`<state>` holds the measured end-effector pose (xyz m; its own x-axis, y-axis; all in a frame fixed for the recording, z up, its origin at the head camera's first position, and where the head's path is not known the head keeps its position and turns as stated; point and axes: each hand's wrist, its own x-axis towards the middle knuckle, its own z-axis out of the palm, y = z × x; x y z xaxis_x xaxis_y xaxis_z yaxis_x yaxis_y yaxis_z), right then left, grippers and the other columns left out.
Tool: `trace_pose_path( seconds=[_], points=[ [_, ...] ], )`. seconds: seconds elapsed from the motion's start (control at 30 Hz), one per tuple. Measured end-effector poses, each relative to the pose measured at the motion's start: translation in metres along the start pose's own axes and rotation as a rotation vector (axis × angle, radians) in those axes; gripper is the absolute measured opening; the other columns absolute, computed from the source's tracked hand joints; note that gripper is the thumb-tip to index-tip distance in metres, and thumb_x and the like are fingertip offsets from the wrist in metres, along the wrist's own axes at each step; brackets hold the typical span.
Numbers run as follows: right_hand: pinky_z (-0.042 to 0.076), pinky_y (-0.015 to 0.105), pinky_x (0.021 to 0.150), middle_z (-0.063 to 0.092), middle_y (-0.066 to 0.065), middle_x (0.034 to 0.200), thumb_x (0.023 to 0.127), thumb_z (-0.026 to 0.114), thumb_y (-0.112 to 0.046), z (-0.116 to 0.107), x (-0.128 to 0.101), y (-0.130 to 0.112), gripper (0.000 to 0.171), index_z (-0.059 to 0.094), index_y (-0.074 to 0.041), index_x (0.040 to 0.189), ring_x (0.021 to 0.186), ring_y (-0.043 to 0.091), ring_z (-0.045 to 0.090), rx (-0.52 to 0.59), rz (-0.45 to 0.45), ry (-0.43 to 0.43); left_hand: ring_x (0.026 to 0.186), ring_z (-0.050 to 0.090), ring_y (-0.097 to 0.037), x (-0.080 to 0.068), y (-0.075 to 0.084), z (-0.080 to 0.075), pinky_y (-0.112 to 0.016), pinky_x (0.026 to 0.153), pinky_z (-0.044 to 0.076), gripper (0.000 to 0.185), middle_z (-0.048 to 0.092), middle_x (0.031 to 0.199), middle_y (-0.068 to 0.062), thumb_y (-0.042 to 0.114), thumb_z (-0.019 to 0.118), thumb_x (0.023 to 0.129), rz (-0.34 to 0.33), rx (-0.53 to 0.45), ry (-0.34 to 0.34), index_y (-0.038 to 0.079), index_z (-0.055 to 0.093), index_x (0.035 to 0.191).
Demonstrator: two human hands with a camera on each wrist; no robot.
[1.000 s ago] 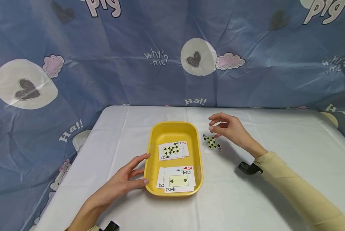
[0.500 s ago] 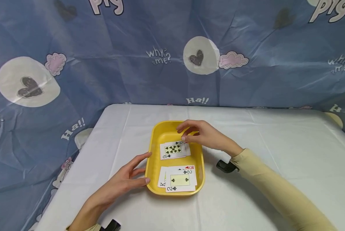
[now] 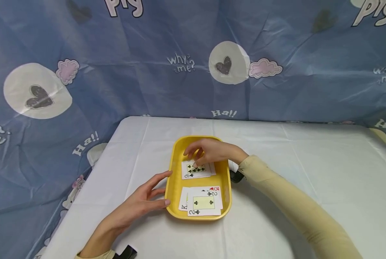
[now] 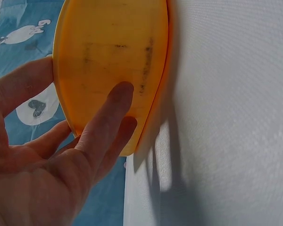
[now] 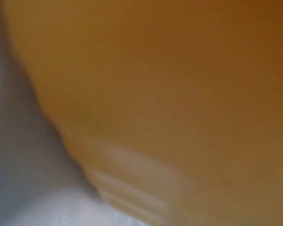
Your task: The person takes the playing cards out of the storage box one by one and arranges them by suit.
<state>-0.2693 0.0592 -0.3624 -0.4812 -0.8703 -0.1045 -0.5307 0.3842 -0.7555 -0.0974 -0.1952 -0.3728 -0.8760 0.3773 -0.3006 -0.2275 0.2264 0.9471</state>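
A yellow tray lies on the table with two groups of playing cards in it. My left hand touches its left side, thumb and fingers spread; in the left wrist view those fingers rest along the yellow wall. Over the far half of the tray, my right hand reaches in above the nine of clubs. The thumb is at that card, with the fingers loosely bent and apart from the thumb; whether it touches the card is unclear. At the near end lies the two of clubs, overlapping several cards, including a king.
Just right of the tray, a card is mostly hidden by the right arm. White cloth covers the table, and a blue printed curtain hangs behind it. The right wrist view is blurred yellow tray wall.
My right hand has moved left from above the eight of spades, over the tray's rim, and down to the nine of clubs. The left hand stays at the tray.
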Motion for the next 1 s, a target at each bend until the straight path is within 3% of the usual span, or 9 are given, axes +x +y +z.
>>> trace_pose_path(
  seconds=[0.27,0.43,0.63,0.8,1.0],
  points=[
    [0.044,0.035,0.096,0.063,0.001,0.121,0.080,0.083,-0.014,0.000,0.006,-0.001,0.054,0.062,-0.011,0.130,0.107,0.021,0.057,-0.106,0.074,-0.069,0.133,0.045,-0.026,0.000,0.000,0.000,-0.049,0.103,0.038,0.076,0.018,0.159,0.003,0.020,0.075,0.088,-0.003,0.003,0.009,0.029,0.036,0.152],
    [0.042,0.028,0.087,0.054,0.002,0.116,0.077,0.086,-0.016,0.003,0.006,-0.001,0.061,0.061,-0.018,0.133,0.100,0.019,0.050,-0.206,0.095,-0.116,0.133,0.045,-0.027,0.001,-0.001,0.000,-0.047,0.102,0.039,0.075,0.019,0.159,0.003,0.019,0.075,0.089,0.010,0.000,0.000,0.029,0.036,0.152],
    [0.040,0.027,0.080,0.050,0.004,0.110,0.080,0.084,-0.016,0.006,0.008,0.001,0.060,0.060,-0.021,0.134,0.094,0.019,0.048,-0.235,0.110,-0.121,0.133,0.044,-0.026,0.001,-0.002,0.000,-0.048,0.103,0.037,0.075,0.019,0.159,0.003,0.019,0.074,0.089,0.022,-0.004,-0.005,0.028,0.035,0.152],
    [0.042,0.026,0.082,0.056,0.001,0.108,0.081,0.082,-0.013,0.008,0.011,0.002,0.060,0.058,-0.020,0.135,0.095,0.018,0.051,-0.250,0.074,-0.109,0.134,0.044,-0.027,0.000,-0.002,0.000,-0.046,0.103,0.037,0.075,0.020,0.159,0.002,0.018,0.074,0.089,0.024,-0.008,-0.008,0.027,0.035,0.152],
    [0.039,0.026,0.075,0.060,0.004,0.099,0.082,0.081,-0.008,0.009,0.012,0.005,0.057,0.060,-0.018,0.134,0.087,0.019,0.052,-0.228,0.009,-0.112,0.134,0.044,-0.027,-0.001,-0.001,0.001,-0.044,0.102,0.039,0.075,0.022,0.159,0.001,0.018,0.074,0.089,0.023,-0.009,-0.012,0.026,0.035,0.152]
  ],
)
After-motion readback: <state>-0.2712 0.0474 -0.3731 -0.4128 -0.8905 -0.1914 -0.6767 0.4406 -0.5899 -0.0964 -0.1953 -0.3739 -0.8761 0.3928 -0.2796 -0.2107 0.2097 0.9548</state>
